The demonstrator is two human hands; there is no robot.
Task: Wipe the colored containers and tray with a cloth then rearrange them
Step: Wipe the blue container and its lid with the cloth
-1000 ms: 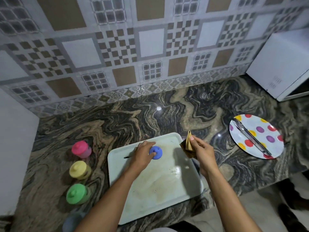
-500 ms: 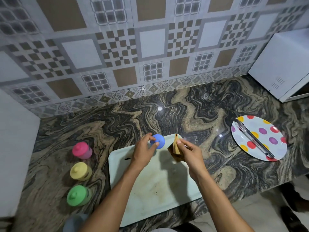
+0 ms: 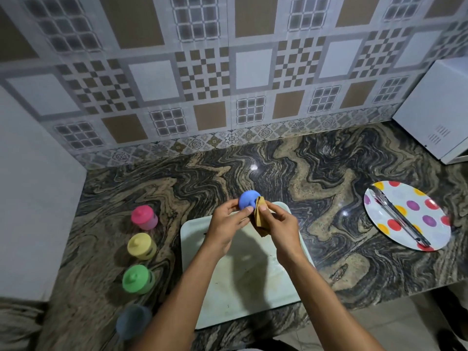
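Left hand [image 3: 225, 224] grips the blue lid [image 3: 247, 200], fingers curled round its edge, held in the air above the far end of the tray [image 3: 243, 300]. Right hand [image 3: 281, 229] pinches a folded brown cloth [image 3: 260, 216] between thumb and fingers; the cloth touches the lid's right side. Both forearms cross the tray and hide much of its stained surface. Left of the tray, in a row on the counter [image 3: 329, 173]: pink container [image 3: 144, 217], yellow container [image 3: 141, 246], green container [image 3: 138, 278], all lidded, then an open blue container [image 3: 133, 320] nearest the front edge. Well apart to the right: a spotted plate [image 3: 438, 236] bearing metal tongs [image 3: 397, 216]. A white appliance [image 3: 435, 110] stands in the far right corner.
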